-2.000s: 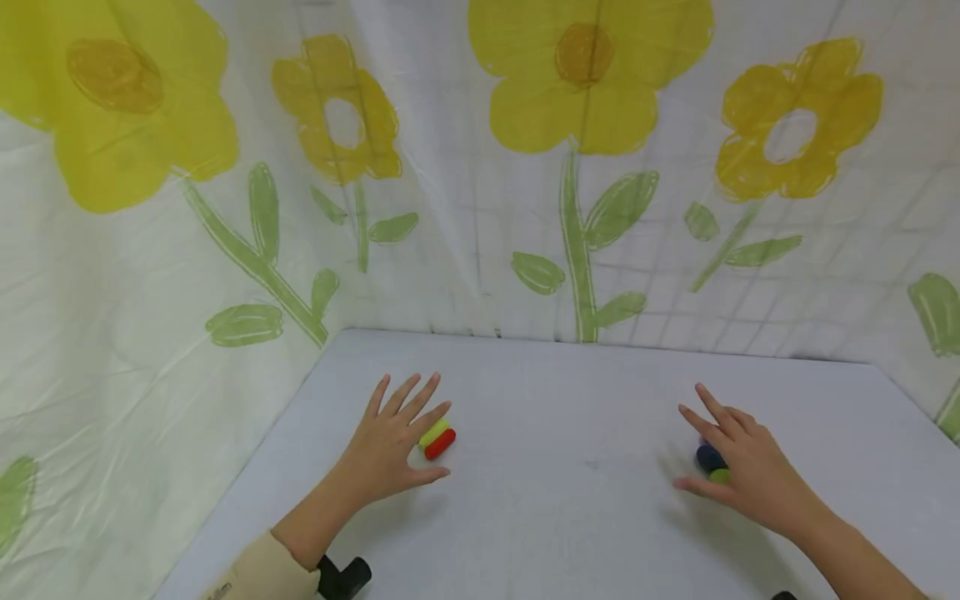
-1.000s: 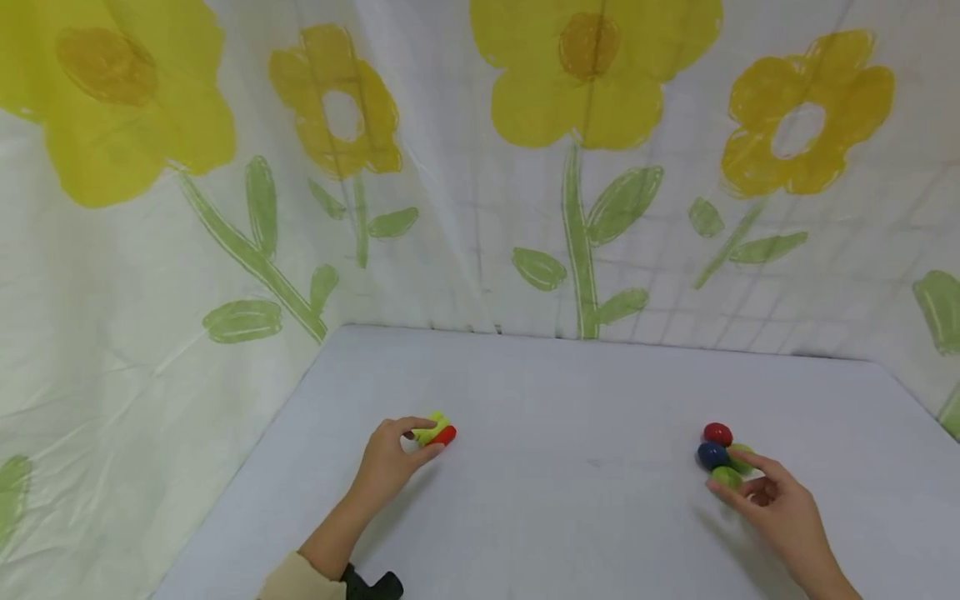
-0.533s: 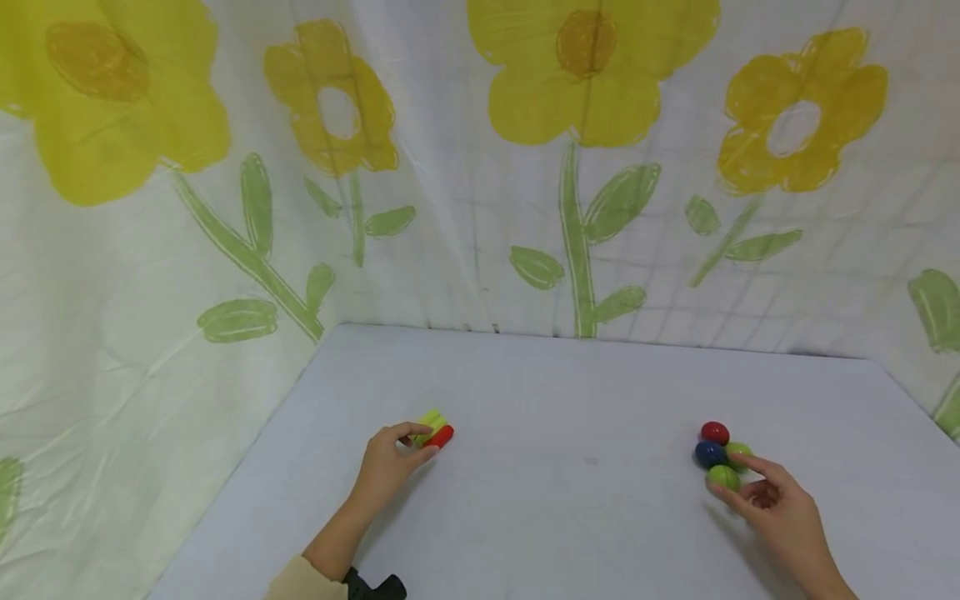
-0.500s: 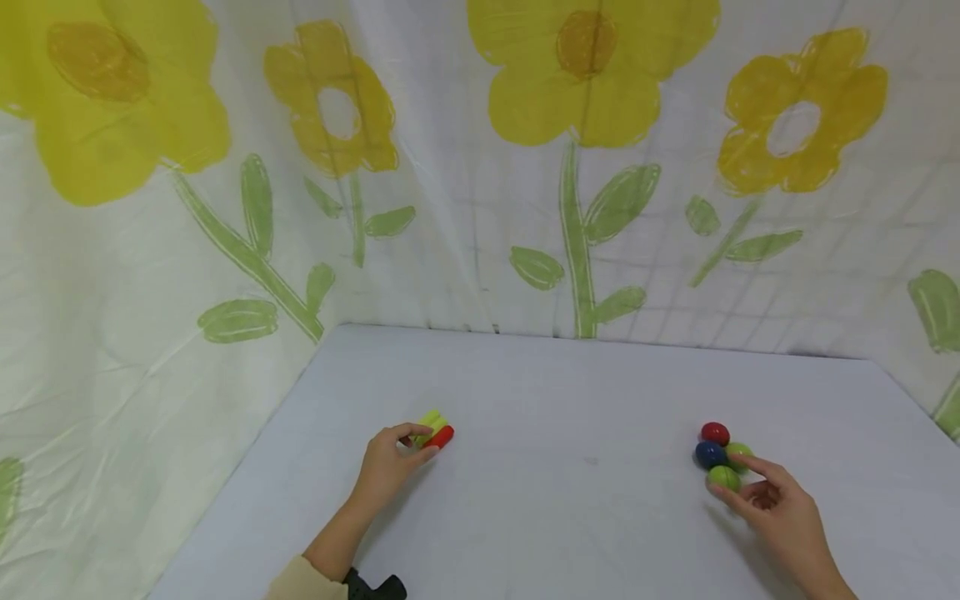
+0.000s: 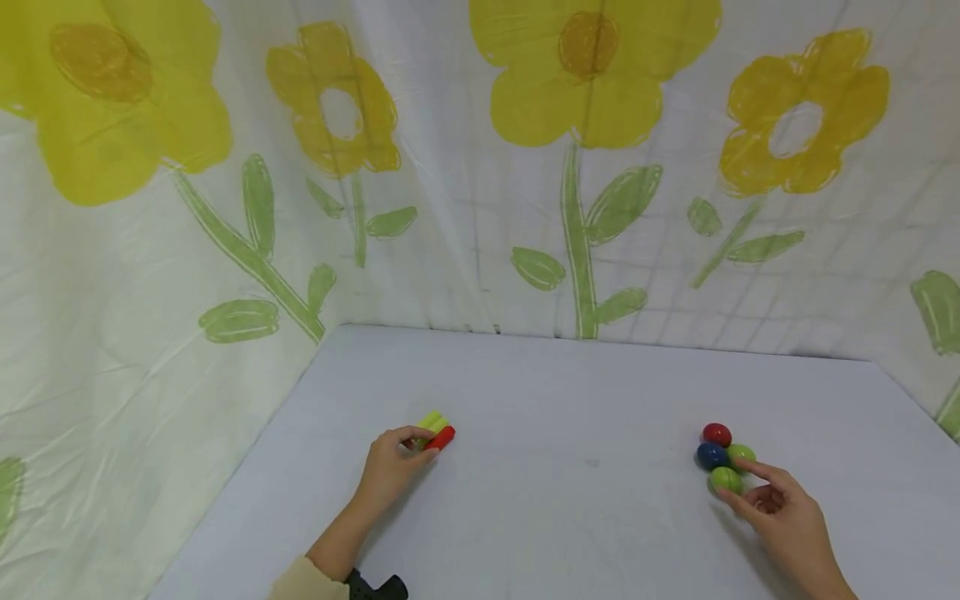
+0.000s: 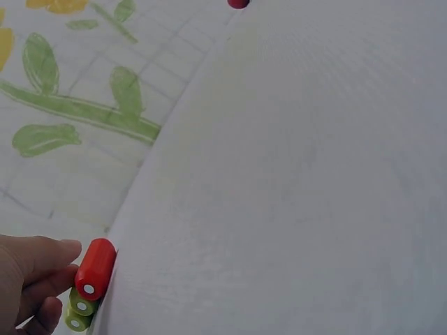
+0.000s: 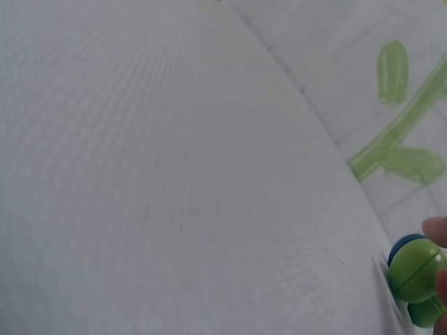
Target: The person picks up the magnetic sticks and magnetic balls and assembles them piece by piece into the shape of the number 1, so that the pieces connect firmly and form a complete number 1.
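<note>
On the table's left, my left hand (image 5: 390,471) pinches the near end of a short red cylinder (image 5: 441,437) between thumb and forefinger. Two yellow-green cylinders (image 5: 431,421) lie against it on the far side. Small white spots mark the cylinder ends in the left wrist view. Over on the right, my right hand (image 5: 791,521) holds the nearest green ball (image 5: 726,480), its thumb low on the near side and its forefinger above. A second green ball (image 5: 742,454), a dark blue ball (image 5: 712,456) and a red ball (image 5: 717,434) sit clustered just behind.
Both groups rest on a white table (image 5: 570,500), far apart from each other. A translucent curtain (image 5: 450,208) printed with yellow flowers hangs along the back and left edges. A black wrist strap (image 5: 378,588) shows by the left sleeve.
Two seconds ago both hands were spread over the objects. They have since drawn back and curled their fingers at the red cylinder and near green ball. In the last half second they barely move.
</note>
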Motion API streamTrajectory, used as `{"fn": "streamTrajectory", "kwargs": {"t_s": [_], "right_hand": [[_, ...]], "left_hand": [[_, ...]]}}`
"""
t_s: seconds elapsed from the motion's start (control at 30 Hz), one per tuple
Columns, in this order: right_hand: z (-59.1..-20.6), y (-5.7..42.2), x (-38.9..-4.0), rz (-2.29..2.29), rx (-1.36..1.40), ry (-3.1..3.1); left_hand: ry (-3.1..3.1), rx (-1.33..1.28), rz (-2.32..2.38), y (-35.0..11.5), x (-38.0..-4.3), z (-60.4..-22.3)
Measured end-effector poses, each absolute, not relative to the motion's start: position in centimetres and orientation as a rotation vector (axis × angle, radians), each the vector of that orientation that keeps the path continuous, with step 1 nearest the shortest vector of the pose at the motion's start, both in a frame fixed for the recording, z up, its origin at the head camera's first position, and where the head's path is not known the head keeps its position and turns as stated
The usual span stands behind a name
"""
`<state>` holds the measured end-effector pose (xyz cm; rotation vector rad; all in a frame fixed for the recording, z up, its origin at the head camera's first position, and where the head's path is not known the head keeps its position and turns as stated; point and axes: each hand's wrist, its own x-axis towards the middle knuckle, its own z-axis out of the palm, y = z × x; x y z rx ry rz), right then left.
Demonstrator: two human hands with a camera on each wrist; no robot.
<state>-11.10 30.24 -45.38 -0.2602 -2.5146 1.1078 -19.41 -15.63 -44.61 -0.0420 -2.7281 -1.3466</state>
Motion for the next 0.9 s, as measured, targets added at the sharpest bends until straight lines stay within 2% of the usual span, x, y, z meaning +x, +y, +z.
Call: {"fn": "streamTrajectory", "kwargs": {"t_s": [0.47, 0.9], "right_hand": [[-45.7, 30.7, -11.1, 1.069, -0.298, -2.58], [-46.0, 30.9, -11.5, 0.992, -0.359, -2.65]], "left_hand": [[-2.733, -0.176, -1.025, -15.5, -19.1, -45.6], [-2.705, -0.16, -0.993, -15.0, -19.1, -45.4]]}}
